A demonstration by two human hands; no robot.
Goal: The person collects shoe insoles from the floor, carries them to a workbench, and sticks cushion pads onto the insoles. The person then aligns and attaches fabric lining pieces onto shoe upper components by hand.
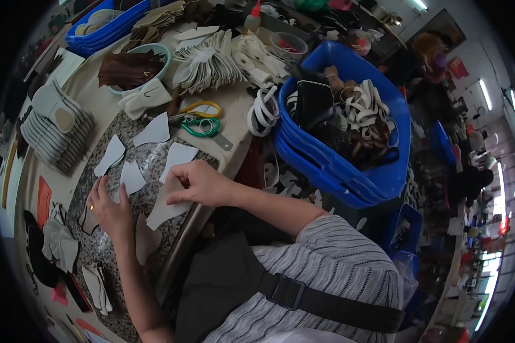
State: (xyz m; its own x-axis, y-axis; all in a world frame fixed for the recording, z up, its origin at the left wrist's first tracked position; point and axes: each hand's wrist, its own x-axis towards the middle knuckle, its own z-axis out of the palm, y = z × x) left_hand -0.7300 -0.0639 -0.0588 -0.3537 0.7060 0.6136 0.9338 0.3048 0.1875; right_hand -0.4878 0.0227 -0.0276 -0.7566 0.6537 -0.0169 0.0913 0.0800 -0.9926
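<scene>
Grey cut piece (165,207): flat, curved outline, lying on speckled stone slab (97,251), pinned under right fingers (180,184). Second grey piece (133,178): flat, just beyond left fingertips (100,186). Small dark piece (87,220): beside left fingers.

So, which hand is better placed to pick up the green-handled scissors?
Probably the right hand. It rests on a pale cut piece just below the green-handled scissors. The left hand is farther away, on the stone slab.
</scene>
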